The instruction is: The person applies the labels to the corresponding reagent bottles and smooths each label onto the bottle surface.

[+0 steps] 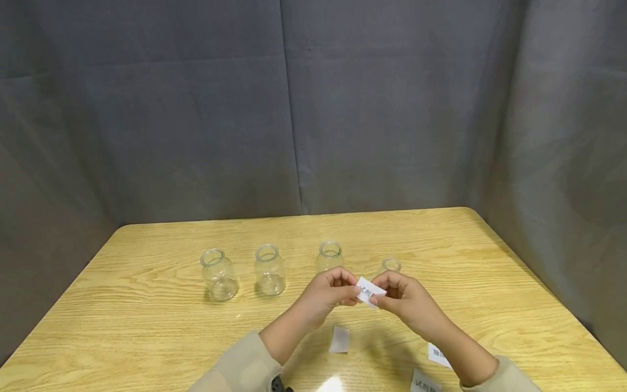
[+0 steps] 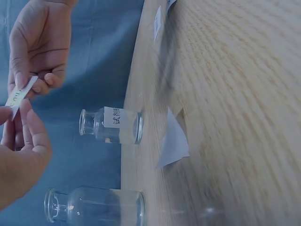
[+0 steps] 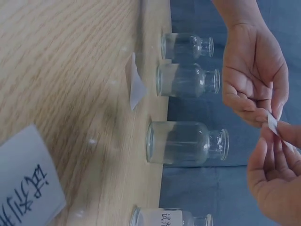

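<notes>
A small white paper label point(image 1: 366, 292) with printed black characters is held above the table between both hands. My left hand point(image 1: 325, 294) pinches its left edge between thumb and fingers. On the opposite edge, my right hand point(image 1: 411, 305) pinches it the same way. Just behind the hands stand two clear glass jars, a middle one point(image 1: 330, 255) and the rightmost one point(image 1: 391, 265), each partly covered by the hands in the head view. The rightmost jar carries a label with characters point(image 2: 114, 117) on its side.
Two more open glass jars, one at far left point(image 1: 221, 277) and another point(image 1: 270, 272) beside it, stand upright. A blank, bent white slip point(image 1: 339, 340) lies on the wooden table point(image 1: 161, 326). Printed labels point(image 1: 424, 382) lie near and under the right forearm. Grey curtains point(image 1: 196, 125) surround the table.
</notes>
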A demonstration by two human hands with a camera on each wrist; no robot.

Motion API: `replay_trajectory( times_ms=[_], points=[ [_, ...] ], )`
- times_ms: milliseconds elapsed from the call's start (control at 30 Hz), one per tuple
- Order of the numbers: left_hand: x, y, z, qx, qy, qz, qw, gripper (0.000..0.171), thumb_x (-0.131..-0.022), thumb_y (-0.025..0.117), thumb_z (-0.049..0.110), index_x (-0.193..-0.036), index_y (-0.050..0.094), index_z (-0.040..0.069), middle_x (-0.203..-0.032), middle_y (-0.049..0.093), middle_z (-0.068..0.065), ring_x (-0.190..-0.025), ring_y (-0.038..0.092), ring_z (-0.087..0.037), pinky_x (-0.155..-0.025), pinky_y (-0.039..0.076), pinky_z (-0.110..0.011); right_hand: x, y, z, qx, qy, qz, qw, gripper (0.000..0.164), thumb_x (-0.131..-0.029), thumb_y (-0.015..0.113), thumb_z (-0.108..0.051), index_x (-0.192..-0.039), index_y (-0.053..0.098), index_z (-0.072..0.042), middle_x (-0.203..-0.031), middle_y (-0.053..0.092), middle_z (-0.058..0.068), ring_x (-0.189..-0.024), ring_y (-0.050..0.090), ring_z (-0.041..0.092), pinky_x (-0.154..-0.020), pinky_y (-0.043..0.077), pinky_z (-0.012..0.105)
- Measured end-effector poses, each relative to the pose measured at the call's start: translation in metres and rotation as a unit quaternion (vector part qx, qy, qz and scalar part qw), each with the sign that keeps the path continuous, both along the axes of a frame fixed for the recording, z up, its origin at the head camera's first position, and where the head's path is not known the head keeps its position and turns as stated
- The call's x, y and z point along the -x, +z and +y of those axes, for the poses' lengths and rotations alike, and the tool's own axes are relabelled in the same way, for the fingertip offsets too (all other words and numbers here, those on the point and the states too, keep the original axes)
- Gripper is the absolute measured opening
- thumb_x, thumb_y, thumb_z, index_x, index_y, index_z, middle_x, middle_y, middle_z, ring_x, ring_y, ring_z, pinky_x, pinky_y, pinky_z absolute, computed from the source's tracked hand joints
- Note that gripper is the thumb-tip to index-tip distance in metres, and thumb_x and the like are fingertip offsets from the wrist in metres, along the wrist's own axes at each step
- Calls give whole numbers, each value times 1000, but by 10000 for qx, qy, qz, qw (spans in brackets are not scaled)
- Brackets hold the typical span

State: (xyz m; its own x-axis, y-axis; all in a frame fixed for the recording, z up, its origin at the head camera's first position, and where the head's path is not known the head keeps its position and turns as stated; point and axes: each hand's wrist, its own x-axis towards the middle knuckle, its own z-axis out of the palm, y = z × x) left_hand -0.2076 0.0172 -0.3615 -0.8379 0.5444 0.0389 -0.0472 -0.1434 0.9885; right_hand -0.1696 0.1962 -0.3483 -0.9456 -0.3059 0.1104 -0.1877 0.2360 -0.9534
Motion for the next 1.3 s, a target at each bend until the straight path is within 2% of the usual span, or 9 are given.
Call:
replay_trajectory(
  times_ms=[200, 367, 667, 1067, 1300],
  points=[
    [-2, -2, -4, -96, -417, -122, 9990, 8, -80, 54, -1, -84, 49, -5, -77, 54, -4, -70, 56, -12, -70, 46, -26, -3, 2, -1, 128, 57, 302, 9994, 22, -83, 56, -9, -99, 49, 4, -82, 50, 13, -72, 51, 20, -64, 46, 26],
    [-3, 0, -9, 73, -661, -56, 9978, 10, -81, 54, 4, -85, 50, -3, -82, 54, -5, -74, 55, -15, -75, 45, -31, -3, 1, 1, 389, 221, 390, 9982, 24, -82, 56, -8, -100, 49, 7, -78, 49, 10, -68, 52, 16, -62, 47, 27],
    [0, 7, -19, 227, -823, -41, 9963, 13, -83, 52, 7, -88, 53, -6, -76, 58, -4, -72, 57, -14, -73, 45, -31, -3, -1, 1, 410, 531, 276, 9974, 25, -82, 57, -9, -100, 50, 8, -78, 49, 10, -68, 52, 17, -62, 47, 28],
    [2, 2, -24, 100, -1104, -37, 9938, 15, -83, 52, 2, -88, 52, -12, -76, 58, -4, -73, 57, -15, -73, 46, -31, -3, -6, 1, 659, 889, 63, 9938, 27, -83, 56, -9, -101, 48, 9, -83, 52, 7, -71, 53, 15, -63, 46, 26],
    [4, -2, -26, 69, -1088, -9, 9940, 16, -82, 52, 0, -88, 51, -15, -75, 59, -4, -72, 57, -14, -73, 47, -32, -1, -11, 0, 838, 1040, 93, 9910, 23, -83, 55, -7, -99, 48, 8, -83, 53, 5, -71, 53, 15, -63, 46, 25]
  ],
)
